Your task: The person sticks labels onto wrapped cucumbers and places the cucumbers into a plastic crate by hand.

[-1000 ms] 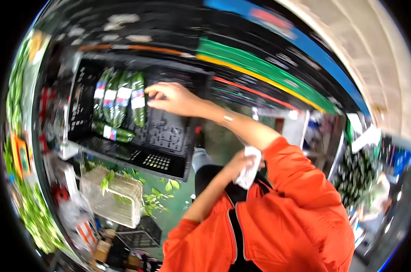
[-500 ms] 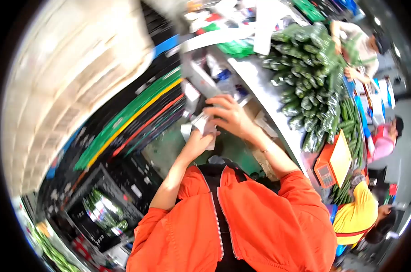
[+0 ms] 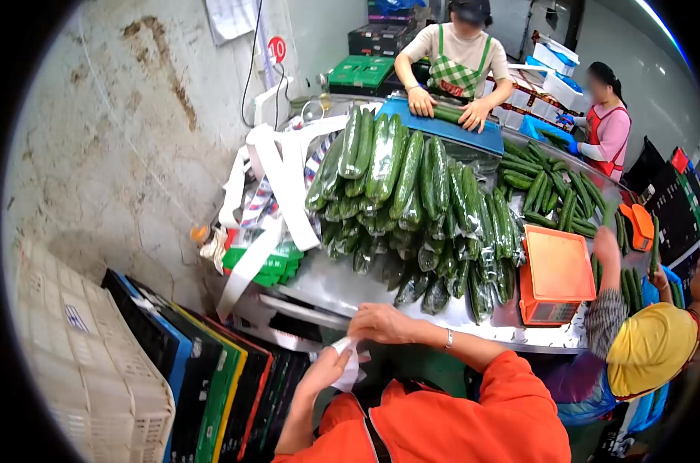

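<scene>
My left hand (image 3: pixel 320 372) is closed on a piece of white paper (image 3: pixel 350 373), which looks like a folded strip of labels, low in front of my orange jacket. At the paper's upper end my right hand (image 3: pixel 386 322) is also closed, its fingertips pinched together on the edge. Just beyond my hands is the metal table (image 3: pixel 319 279). A large pile of plastic-wrapped cucumbers (image 3: pixel 411 208) lies on it. Long white paper strips (image 3: pixel 286 185) trail over the table's left end, beside green bags (image 3: pixel 266 266).
Stacked crates (image 3: pixel 219 386) and a white plastic crate (image 3: pixel 95 363) stand at left. An orange scale (image 3: pixel 558 270) sits near loose cucumbers (image 3: pixel 554 185). Across the table, a person in a green checked apron (image 3: pixel 456 73) handles a cucumber; a person in yellow (image 3: pixel 651 351) works at right.
My view has swung up from the floor and crates to the table and wall. Both hands stay together at the white paper; the right hand's spread fingers have closed to a pinch.
</scene>
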Motion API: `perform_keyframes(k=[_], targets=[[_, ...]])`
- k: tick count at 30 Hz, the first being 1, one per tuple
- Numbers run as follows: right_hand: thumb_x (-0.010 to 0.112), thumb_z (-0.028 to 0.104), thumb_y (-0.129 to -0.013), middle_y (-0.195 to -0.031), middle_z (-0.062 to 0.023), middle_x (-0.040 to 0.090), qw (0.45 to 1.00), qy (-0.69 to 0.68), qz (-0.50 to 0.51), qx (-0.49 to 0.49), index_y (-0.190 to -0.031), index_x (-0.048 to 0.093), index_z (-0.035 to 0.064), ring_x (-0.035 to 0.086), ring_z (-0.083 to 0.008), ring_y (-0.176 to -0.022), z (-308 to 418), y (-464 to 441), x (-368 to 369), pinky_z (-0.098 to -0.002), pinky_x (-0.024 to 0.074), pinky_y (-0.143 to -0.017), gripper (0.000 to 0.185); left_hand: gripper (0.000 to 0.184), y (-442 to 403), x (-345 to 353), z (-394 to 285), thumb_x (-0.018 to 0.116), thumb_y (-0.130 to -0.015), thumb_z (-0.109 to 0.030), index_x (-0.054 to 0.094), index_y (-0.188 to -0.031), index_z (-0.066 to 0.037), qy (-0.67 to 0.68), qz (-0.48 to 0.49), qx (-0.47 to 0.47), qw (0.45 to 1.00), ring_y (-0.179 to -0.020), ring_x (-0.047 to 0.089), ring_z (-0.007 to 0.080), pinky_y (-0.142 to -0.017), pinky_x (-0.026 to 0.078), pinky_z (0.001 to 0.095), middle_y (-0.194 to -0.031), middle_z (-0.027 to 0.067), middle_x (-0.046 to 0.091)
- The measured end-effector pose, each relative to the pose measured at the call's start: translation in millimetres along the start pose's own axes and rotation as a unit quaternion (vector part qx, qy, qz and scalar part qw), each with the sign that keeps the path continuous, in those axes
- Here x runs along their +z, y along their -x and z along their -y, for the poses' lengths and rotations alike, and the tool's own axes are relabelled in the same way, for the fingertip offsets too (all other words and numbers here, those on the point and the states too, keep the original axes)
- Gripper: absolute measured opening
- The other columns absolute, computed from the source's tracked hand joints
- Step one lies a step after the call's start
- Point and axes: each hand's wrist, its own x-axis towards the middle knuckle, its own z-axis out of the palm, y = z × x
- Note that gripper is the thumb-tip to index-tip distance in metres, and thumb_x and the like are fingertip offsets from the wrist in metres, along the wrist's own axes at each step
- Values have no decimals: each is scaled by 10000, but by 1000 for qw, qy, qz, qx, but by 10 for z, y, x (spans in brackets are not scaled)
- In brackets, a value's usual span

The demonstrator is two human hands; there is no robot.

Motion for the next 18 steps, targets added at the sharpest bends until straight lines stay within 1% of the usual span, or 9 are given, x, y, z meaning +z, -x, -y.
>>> perform_keyframes(k=[4, 5, 6, 7, 9, 10, 11, 13, 18], targets=[[582, 134, -763, -780, -100, 637, 992, -14, 20, 127, -843, 634, 53, 611, -231, -702, -105, -106, -512, -325, 476, -648, 126, 370, -222, -60, 310, 359, -865, -58, 419, -1224, 13, 232, 173, 26, 957, -844, 608, 216, -815, 440, 307, -971, 114, 616], [578, 136, -778, -756, -84, 638, 992, -23, -25, 121, -844, 637, 45, 604, -181, -676, -166, -154, -683, -297, 479, -620, 128, 383, -214, -100, 291, 371, -865, -53, 399, -1239, 24, 326, 226, -10, 918, -853, 601, 221, -821, 438, 312, -971, 113, 604], [570, 140, -798, -744, -56, 632, 975, -60, -47, 209, -854, 636, 41, 583, -126, -654, -95, -227, -921, -263, 475, -597, 131, 421, -251, -120, 403, 446, -838, -48, 377, -1241, 50, 399, 257, -7, 880, -862, 587, 233, -814, 449, 363, -925, 120, 588], [568, 143, -812, -760, -41, 628, 966, -82, -102, 224, -853, 636, 35, 562, -87, -665, -50, -322, -1149, -246, 472, -593, 134, 421, -226, -150, 431, 446, -838, -48, 377, -1241, 50, 399, 263, -5, 878, -862, 587, 233, -814, 449, 363, -925, 120, 588], [567, 176, -825, -754, -47, 618, 944, 23, -285, 165, -874, 646, 34, 547, -85, -684, -283, -421, -1425, -232, 456, -598, 170, 468, -210, -197, 445, 508, -796, -45, 375, -1234, 57, 538, 251, 84, 800, -848, 578, 242, -805, 455, 417, -904, 134, 573], [562, 182, -830, -689, -18, 585, 928, 24, -344, 143, -901, 647, 45, 508, -65, -636, -342, -485, -1535, -232, 424, -559, 176, 485, -205, -192, 458, 536, -765, -114, 408, -1215, 18, 560, 163, 72, 809, -717, 550, 257, -776, 457, 467, -761, 116, 559], [565, 177, -831, -632, 8, 549, 908, 20, -371, 195, -898, 649, 49, 463, -47, -561, -228, -558, -1666, -226, 378, -490, 167, 505, -311, -212, 470, 547, -764, -159, 397, -1225, -19, 655, 177, 83, 730, -691, 504, 222, -759, 452, 421, -737, 79, 516], [545, 153, -854, -598, 3, 544, 901, -58, -382, 196, -925, 623, 11, 451, -35, -482, -59, -696, -1803, -184, 325, -425, 177, 482, -425, -283, 296, 514, -803, -169, 376, -1247, -42, 726, 79, 117, 673, -711, 480, 185, -744, 435, 389, -767, 47, 489], [541, 124, -858, -862, -77, 633, 902, -209, -355, 130, -1001, 585, -22, 586, -96, -705, -121, -845, -1868, -205, 460, -595, 209, 407, -799, -596, -112, 469, -849, -83, 391, -1247, -47, 701, -73, 104, 701, -720, 492, 145, -703, 444, 321, -813, 31, 509]])
